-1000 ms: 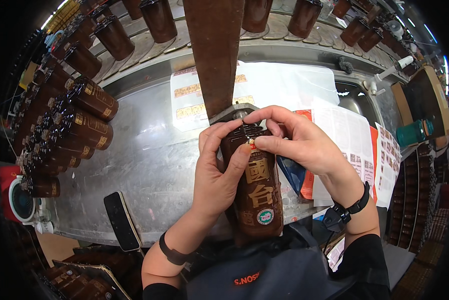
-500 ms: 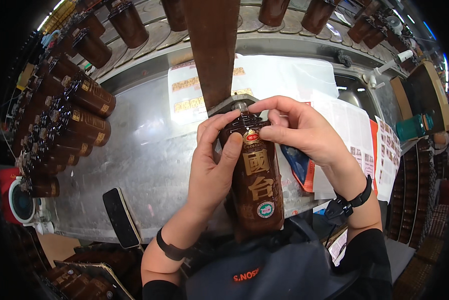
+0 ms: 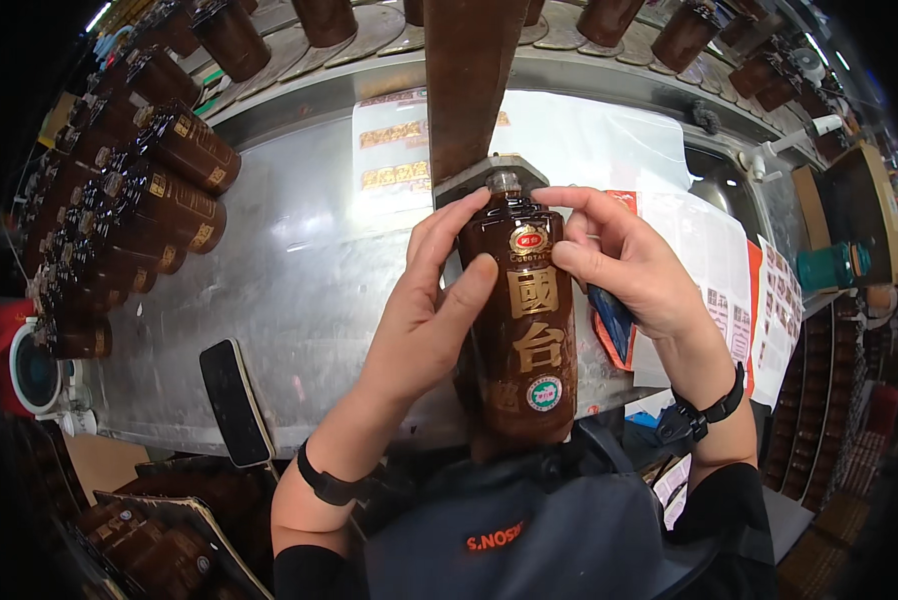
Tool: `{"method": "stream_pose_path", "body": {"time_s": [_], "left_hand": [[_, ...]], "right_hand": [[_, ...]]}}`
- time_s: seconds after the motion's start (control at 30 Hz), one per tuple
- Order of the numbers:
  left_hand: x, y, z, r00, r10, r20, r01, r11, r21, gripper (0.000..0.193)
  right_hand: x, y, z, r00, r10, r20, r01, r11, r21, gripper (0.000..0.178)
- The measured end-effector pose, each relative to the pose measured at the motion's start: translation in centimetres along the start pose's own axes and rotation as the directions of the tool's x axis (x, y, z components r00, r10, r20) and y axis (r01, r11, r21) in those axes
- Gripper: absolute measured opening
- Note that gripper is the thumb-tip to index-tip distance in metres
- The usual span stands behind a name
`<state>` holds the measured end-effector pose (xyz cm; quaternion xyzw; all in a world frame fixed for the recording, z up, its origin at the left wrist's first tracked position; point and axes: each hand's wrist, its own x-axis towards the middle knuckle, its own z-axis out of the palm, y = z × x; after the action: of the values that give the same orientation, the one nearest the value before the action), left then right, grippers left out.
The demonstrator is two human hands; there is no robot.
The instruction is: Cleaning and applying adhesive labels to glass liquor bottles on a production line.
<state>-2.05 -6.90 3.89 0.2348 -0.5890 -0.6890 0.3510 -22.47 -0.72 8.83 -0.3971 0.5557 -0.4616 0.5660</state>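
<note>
A dark brown glossy bottle point(image 3: 527, 315) with gold characters, a red oval emblem and a round green-and-white sticker stands tilted against my apron. Its clear-topped neck point(image 3: 504, 182) sits in front of a dark brown upright bar. My left hand point(image 3: 424, 300) wraps the bottle's left side, thumb on the front and fingertips up by the neck. From the other side, my right hand point(image 3: 624, 260) holds the shoulder, its index finger near the neck and its thumb beside the red emblem. The backs of both hands hide the fingers behind the bottle.
Many brown bottles point(image 3: 189, 150) crowd the left side, others stand on a slatted conveyor point(image 3: 379, 40) behind. A phone point(image 3: 235, 402) lies on the metal table point(image 3: 269, 250). Label sheets point(image 3: 394, 150) lie behind the bar, papers point(image 3: 709, 270) to the right. A teal jar point(image 3: 829, 267) stands far right.
The bottle appears slightly further right and higher in view, as the whole scene has shifted. My right fingers have opened out a little along the shoulder; my left hand keeps its hold.
</note>
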Motion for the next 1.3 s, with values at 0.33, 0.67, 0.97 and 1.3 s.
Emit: {"method": "stream_pose_path", "body": {"time_s": [0.33,0.67,0.97,1.3], "left_hand": [[-0.8,0.1,0.3,0.999,-0.025,0.046,0.026,0.999,-0.021,0.077],[-0.8,0.1,0.5,0.998,-0.052,0.033,0.054,0.997,-0.061,0.074],[-0.3,0.1,1.1,0.997,-0.008,-0.083,0.009,1.000,0.011,0.056],[-3.7,0.6,1.9,0.982,-0.185,0.047,0.186,0.982,-0.016,0.105]], "right_hand": [[-1.6,0.4,0.9,0.999,-0.024,-0.027,0.020,0.993,-0.116,0.069],[-1.5,0.7,0.7,0.999,-0.038,0.007,0.038,0.998,-0.053,0.067],[-1.7,0.7,1.4,0.997,-0.033,-0.063,0.027,0.996,-0.087,0.059],[-4.5,2.6,1.1,0.998,0.052,-0.045,-0.051,0.998,0.021,0.074]]}}
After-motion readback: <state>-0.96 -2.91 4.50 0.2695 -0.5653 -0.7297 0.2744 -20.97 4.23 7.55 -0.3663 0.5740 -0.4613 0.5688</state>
